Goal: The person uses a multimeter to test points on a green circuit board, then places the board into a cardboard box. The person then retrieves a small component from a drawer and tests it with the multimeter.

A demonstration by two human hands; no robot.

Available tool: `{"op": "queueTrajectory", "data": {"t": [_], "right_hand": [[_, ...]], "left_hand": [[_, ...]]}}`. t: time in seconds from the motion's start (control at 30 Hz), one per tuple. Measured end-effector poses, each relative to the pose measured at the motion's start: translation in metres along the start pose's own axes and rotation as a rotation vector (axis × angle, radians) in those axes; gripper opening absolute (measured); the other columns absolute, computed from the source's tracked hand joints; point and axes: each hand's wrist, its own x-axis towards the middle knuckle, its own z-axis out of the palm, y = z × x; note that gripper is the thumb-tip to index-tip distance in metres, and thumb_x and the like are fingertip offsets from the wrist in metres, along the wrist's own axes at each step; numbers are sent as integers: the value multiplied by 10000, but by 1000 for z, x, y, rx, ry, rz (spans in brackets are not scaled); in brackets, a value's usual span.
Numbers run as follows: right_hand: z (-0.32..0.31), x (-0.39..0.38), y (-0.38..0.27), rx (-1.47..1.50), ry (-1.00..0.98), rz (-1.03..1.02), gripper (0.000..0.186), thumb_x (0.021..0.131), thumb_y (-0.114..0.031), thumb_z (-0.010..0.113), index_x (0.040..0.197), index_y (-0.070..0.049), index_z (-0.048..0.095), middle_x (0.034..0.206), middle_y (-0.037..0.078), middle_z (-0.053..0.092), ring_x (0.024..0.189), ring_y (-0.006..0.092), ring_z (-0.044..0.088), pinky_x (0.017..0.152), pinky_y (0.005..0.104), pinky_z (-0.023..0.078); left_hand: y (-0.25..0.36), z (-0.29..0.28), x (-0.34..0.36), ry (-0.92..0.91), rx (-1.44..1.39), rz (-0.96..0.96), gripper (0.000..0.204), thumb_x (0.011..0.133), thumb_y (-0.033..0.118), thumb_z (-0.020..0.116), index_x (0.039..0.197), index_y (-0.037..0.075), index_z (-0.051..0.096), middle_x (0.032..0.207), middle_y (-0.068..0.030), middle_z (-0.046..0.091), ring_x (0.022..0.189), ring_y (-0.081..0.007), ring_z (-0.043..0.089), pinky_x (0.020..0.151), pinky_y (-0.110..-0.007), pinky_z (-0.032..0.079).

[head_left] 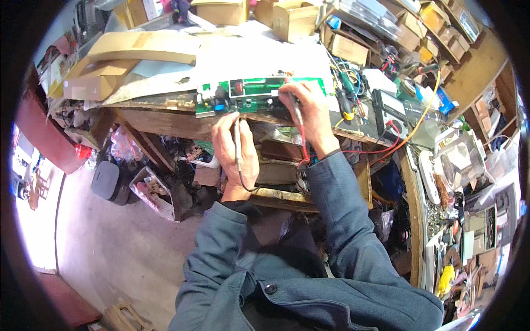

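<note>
So there's one green circuit board lying along the front edge of the bench, and two test probes in play: left hand has fingers closed around one with a black lead, right hand is gripping the other, red lead. One meter sits off to the right.
</note>
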Motion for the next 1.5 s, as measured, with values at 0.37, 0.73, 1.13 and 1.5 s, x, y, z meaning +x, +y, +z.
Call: {"op": "queueTrajectory", "data": {"t": [0.37, 0.73, 1.13, 1.5], "right_hand": [[-16, 20, 10, 219, -144, 256, 150, 951, -157, 789, 1084, -94, 760, 859, 75, 742, 792, 185, 687, 744, 330, 536], [-18, 15, 13, 266, -108, 327, 192, 956, -195, 809, 1107, -92, 750, 878, 62, 741, 841, 134, 678, 778, 324, 552], [-23, 14, 7, 139, -67, 282, 237, 942, -199, 815, 1152, -106, 754, 999, 94, 772, 913, 218, 731, 825, 340, 556], [-26, 4, -29, 408, 297, 188, 176, 1022, -40, 627, 1143, 53, 714, 1003, 124, 771, 859, 127, 716, 765, 277, 571]], "left_hand": [[1, 2, 2, -48, -6, 117, 217, 1016, 22, 649, 1229, -18, 658, 1324, -230, 670, 1317, -352, 622, 1104, -445, 485], [5, 7, 2, -118, 91, 144, 227, 1003, 28, 674, 1225, -18, 680, 1285, -205, 696, 1260, -345, 651, 1081, -435, 505], [-3, 8, 5, -145, -225, -120, 219, 1059, 88, 630, 1252, -10, 657, 1357, -168, 672, 1207, -226, 657, 1077, -358, 502], [-5, 8, 6, -148, -153, -61, 202, 1032, 37, 637, 1224, 3, 688, 1319, -158, 683, 1202, -237, 664, 1053, -355, 509]]}}
